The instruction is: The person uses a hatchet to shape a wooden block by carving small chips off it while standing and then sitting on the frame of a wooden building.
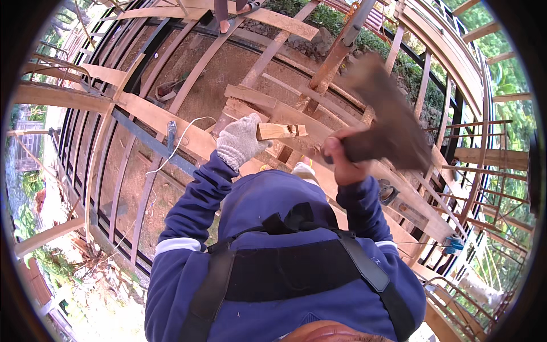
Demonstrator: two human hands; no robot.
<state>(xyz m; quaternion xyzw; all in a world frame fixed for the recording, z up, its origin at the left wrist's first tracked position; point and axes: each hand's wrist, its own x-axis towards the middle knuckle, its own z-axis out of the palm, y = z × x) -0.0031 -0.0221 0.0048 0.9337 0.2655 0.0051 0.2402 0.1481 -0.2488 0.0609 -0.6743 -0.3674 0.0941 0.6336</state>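
My left hand (239,141), in a light knitted glove, is closed around a short, pale wood block (277,131) with notches near its free end. The block points to the right, above the wooden beams. To the right of it, my bare right hand (347,158) is wrapped round the handle end of a dark brown tool (393,122). Motion smears its broad, long head, so I cannot tell its exact kind. The tool and the block are apart.
Planks and dark metal beams form an open frame over brown ground. A white cord (183,135) runs near a blue-grey tool (171,135) on a beam at left. A blue object (453,245) sits at right. Another person's foot (224,26) stands on the far planks.
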